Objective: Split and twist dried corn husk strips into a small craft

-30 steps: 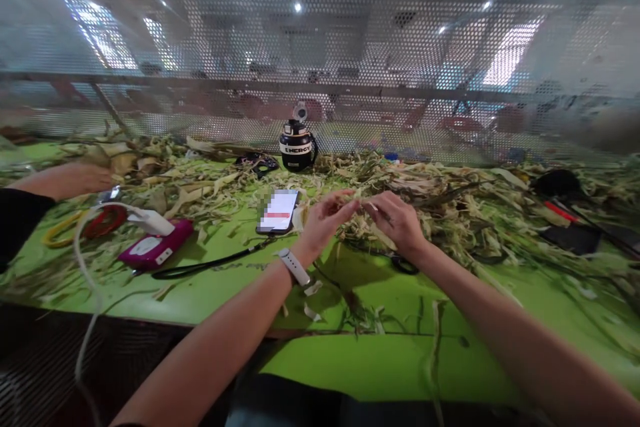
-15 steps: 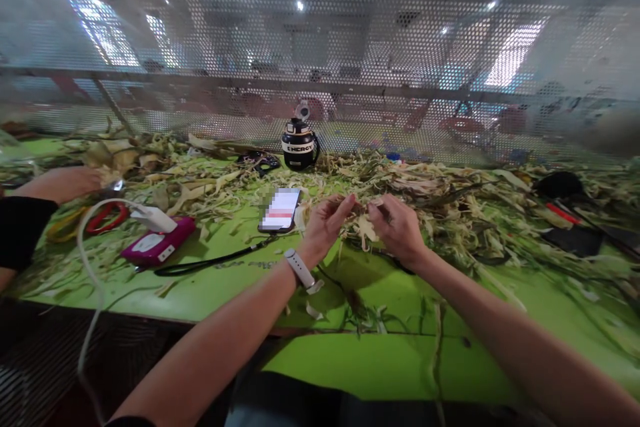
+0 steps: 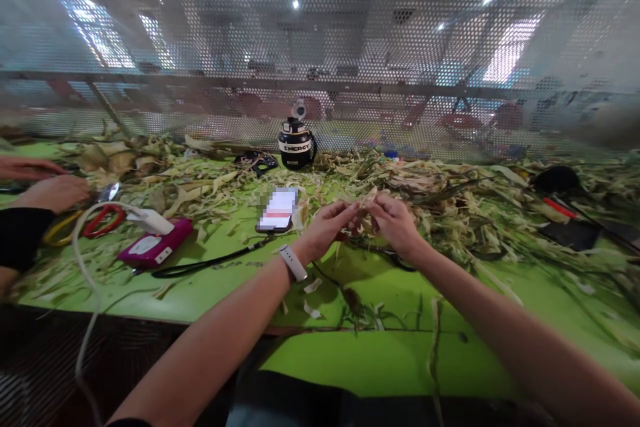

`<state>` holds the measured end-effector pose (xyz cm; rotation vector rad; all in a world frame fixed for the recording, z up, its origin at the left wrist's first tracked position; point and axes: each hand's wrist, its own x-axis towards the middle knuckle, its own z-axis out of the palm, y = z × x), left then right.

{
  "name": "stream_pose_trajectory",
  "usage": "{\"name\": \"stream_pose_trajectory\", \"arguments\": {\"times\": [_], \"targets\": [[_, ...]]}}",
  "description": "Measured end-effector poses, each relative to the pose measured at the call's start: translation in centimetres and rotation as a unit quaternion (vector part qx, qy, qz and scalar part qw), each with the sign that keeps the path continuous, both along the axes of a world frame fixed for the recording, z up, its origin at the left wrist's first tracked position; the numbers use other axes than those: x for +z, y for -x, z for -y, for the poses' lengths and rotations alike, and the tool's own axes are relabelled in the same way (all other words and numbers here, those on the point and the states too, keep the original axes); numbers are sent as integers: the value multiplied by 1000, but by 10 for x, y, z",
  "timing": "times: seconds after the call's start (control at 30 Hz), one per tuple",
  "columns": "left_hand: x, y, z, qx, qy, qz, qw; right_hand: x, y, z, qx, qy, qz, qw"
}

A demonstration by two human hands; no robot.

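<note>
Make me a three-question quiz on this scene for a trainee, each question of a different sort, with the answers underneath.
1. Open question: what does the right hand hold at its fingertips?
2. True or false: the black bottle stands upright with its lid open.
3. Fill in: the white strap goes around the wrist of the ____ hand.

Key
1. A pale strip of plant material.
2. True.
3. Left hand.
</note>
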<state>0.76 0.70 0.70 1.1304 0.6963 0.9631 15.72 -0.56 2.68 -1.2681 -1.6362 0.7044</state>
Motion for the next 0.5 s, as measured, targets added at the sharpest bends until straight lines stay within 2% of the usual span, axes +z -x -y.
{"name": "stream_pose_trajectory", "arguments": {"times": [0.07,0.13,0.4,0.5], "targets": [[-1,0,-1,-54,50,7,997,-1,0,-1,16,19,-13,1000],[-2,0,-1,-90,63,10,994,-3,1,-1,26,26,-20,999],[-2,-6,0,-57,4,46,997,4,7,9,-9,-88,71,994],[-2,-5,0,-85,26,51,995,11,3,11,-11,-88,98,991]]}}
